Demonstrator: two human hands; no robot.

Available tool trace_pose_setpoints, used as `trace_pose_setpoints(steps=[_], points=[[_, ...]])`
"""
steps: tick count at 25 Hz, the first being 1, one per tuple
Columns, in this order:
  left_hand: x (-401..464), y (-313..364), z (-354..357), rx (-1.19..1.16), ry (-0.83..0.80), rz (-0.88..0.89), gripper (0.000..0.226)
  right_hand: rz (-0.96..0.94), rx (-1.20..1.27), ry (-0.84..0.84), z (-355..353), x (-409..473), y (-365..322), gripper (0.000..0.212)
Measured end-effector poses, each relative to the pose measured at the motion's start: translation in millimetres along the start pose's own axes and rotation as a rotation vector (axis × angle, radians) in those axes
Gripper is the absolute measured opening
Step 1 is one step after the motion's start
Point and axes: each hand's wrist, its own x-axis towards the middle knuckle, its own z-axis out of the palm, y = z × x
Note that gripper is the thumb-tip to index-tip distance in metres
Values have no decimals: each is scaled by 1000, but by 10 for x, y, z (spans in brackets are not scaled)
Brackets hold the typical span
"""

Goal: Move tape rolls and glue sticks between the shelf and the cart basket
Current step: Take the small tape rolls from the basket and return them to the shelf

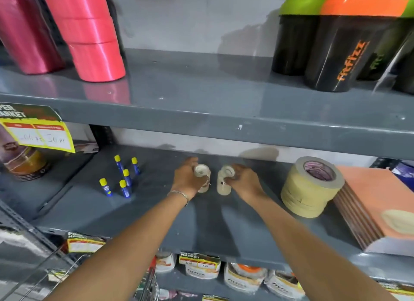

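shelf (pixel 201 108) grey | glue sticks (pixel 125 177) blue, yellow caps | tape rolls (pixel 202 173) cream | ribbon rolls (pixel 89 31) pink

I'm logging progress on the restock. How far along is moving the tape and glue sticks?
Done: five glue sticks stand on the middle shelf, beside a stack of masking tape rolls. In hand: the left hand and right hand each grip a small stack of white tape rolls resting on that shelf. Left: unclear; the cart basket is barely visible and its contents cannot be seen.
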Motion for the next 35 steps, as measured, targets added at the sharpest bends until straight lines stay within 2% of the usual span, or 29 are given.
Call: trace_pose_setpoints(steps=[4, 7, 12, 17, 23, 28, 31, 35], points=[[4, 7, 28, 13, -19, 31, 49, 12, 8, 14, 55, 16, 31, 25], [15, 0, 36, 25, -21, 36, 52, -8, -5, 12, 65, 23, 43, 24], [20, -10, 45, -18, -14, 5, 62, -4, 5, -5, 82, 53, 48, 46], [46, -62, 61, -15, -38, -6, 62, 9, 4, -6, 110, 38, 75, 61], [12, -83, 85, -138, -21, -30, 66, 57, 119, 9, 129, 59, 98, 59], [-5, -104, 100, -140, 6, -23, 70, 75, 116, 0, 133, 47, 127, 69], [-134, -72, 16, -170, 26, -39, 77, 0, 41, 62, 94, -106, 36, 71], [-521, -333, -303, -257, 152, -60, 75, -293, -21, 139, 114, -503, -282, 51]])
